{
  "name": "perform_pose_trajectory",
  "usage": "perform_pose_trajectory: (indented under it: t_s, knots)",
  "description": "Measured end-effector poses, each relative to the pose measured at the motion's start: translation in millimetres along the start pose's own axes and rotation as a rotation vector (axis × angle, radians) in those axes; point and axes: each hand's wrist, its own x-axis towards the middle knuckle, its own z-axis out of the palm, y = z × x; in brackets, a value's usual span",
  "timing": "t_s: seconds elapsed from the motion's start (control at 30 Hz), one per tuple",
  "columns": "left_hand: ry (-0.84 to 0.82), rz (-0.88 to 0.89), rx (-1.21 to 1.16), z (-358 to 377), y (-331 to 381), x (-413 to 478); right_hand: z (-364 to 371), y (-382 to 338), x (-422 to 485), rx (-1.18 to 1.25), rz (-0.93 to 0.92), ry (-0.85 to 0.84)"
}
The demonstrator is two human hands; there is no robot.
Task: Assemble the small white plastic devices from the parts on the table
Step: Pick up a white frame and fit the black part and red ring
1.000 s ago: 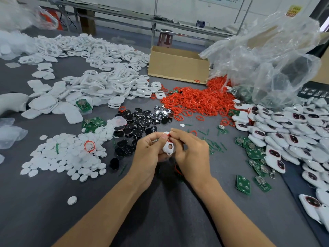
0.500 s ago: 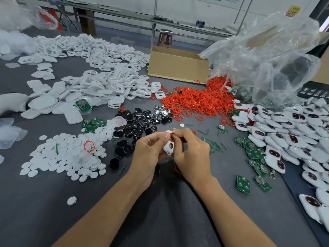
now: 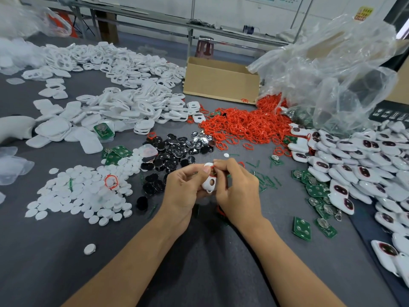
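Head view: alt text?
Left hand and right hand hold a white shell above a grey table, the right pinching a red ring at its top. Heaps of white shells, red rings, black discs, green boards surround them.

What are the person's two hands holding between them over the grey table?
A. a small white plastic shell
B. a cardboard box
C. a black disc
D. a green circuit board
A: the left hand and right hand both grip the white shell, with a bit of red ring showing at its top.
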Motion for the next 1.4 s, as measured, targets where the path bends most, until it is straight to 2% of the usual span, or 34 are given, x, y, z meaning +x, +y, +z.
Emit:
perform_pose_trajectory:
  t_s: [0.3,0.47,0.8,1.4]
  knots:
    - [0.077,0.058,0.135,0.5,-4.8,-2.4,0.5,2.9,-3.4,0.040,0.000,-0.065]
    - [0.047,0.078,0.154,0.3,-5.0,-1.2,-0.4,4.6,-2.4,0.098,0.010,-0.034]
    - [-0.020,0.024,0.105,-1.9,-5.7,-3.5,0.5,4.2,-4.3,0.040,0.032,-0.039]
    - [0.096,0.103,0.188,1.6,-9.4,0.7,2.9,0.6,-0.7,0.162,0.140,-0.059]
